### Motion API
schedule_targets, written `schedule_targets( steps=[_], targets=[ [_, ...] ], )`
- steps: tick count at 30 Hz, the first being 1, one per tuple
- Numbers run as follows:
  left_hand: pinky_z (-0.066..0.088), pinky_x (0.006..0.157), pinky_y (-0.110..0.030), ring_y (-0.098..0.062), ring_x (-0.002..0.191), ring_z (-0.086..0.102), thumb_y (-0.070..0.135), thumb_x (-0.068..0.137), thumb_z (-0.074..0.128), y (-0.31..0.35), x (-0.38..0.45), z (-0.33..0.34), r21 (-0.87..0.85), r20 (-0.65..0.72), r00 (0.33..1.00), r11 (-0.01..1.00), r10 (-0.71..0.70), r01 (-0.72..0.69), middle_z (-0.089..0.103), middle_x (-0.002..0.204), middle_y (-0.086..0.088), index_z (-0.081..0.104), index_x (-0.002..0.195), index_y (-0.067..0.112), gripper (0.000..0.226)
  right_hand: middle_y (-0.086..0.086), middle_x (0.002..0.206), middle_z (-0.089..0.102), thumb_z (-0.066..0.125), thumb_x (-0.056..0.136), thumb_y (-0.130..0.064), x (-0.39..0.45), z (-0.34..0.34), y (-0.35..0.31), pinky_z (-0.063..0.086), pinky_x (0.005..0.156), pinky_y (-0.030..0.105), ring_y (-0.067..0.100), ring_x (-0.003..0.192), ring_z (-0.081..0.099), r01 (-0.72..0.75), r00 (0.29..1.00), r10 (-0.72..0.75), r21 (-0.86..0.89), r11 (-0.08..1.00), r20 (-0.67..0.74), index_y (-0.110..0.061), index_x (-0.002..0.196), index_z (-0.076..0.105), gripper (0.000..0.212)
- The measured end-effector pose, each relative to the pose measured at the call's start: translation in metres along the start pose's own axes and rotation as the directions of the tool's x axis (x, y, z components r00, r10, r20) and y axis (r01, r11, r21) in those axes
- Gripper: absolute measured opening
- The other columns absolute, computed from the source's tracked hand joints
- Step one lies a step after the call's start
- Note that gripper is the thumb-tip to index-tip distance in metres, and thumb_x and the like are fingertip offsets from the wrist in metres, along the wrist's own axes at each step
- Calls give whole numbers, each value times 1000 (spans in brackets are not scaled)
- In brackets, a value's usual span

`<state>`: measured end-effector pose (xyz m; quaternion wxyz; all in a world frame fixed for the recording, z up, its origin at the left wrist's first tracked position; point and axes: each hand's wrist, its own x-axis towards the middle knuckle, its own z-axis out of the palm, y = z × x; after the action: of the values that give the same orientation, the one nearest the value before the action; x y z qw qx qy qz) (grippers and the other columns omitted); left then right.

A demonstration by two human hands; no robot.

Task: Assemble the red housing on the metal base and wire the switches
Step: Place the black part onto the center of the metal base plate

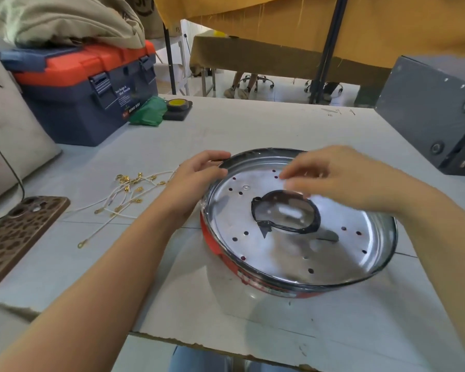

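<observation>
"WING BOX" toolbox (91, 87) far left; left hand (196, 175) gripping metal base (293, 253) rim, right hand (341, 178) loosely curled, blurred, above it.

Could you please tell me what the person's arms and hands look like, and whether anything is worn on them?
Both forearms are bare as far as the frame shows: no sleeves, gloves, watch or rings visible. The left hand is sharp; the right hand is blurred at its fingertips, so fine detail there cannot be told.

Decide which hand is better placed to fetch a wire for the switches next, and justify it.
Left. The left hand, gripping the metal base rim, is beside the ring-terminal wires; the right hand hovers over the base, farther off.
</observation>
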<state>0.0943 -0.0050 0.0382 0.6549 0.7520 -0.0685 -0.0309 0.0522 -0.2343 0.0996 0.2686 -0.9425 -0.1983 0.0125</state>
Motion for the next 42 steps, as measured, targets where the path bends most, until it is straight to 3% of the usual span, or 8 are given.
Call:
schedule_targets(
  steps=[2, 4, 8, 15, 29, 42],
  targets=[
    [51, 69, -26, -13, 79, 65, 7, 89, 50, -2, -1, 1, -87, 0, 1000, 996, -5, 5, 69, 100, -4, 65, 110, 21, 29, -22, 78, 65, 59, 82, -47, 2, 12, -11, 40, 65, 5, -12, 75, 55, 52, 982, -27, -130, 990, 188, -34, 90, 69, 18],
    [50, 59, -22, -10, 70, 64, 6, 90, 48, -4, -1, 2, -132, -3, 1000, 991, -4, 4, 69, 95, -6, 66, 109, 19, 30, -17, 74, 65, 58, 84, -46, 5, 20, -17, 42, 60, 11, -7, 68, 55, 33, 971, 9, -170, 985, 239, -30, 89, 70, 20],
    [48, 52, -16, -8, 67, 64, 5, 88, 45, -6, 0, 3, -155, -16, 1000, 988, 6, -9, 70, 100, -9, 66, 109, 17, 31, -14, 45, 52, 58, 88, -37, 8, 25, -17, 32, 44, 11, 0, 43, 46, -85, 944, 85, -16, 996, 318, -27, 70, 67, 22],
    [46, 50, -14, -5, 58, 61, 3, 88, 44, -7, 1, 5, -153, -26, 999, 988, 23, -27, 72, 96, -9, 67, 107, 17, 33, -9, 36, 41, 63, 88, -23, 19, 29, -15, 31, 42, 12, 7, 37, 37, -233, 874, 143, 143, 962, 464, -18, 71, 67, 19],
    [48, 54, -16, -9, 62, 62, 2, 89, 42, -6, 1, 4, -162, -42, 999, 987, 12, -19, 70, 102, -14, 66, 111, 15, 35, -6, 37, 43, 64, 87, -26, 21, 33, -11, 32, 38, 12, 7, 36, 36, -239, 888, 137, 185, 953, 439, -23, 66, 68, 22],
    [47, 52, -13, -3, 60, 63, 4, 92, 43, -5, 1, 4, -163, -25, 1000, 987, 0, -4, 72, 93, -2, 66, 113, 18, 35, -4, 36, 44, 63, 87, -25, 19, 32, -12, 32, 36, 13, 8, 35, 37, -241, 893, 147, 176, 955, 425, -23, 67, 68, 21]
  ],
)
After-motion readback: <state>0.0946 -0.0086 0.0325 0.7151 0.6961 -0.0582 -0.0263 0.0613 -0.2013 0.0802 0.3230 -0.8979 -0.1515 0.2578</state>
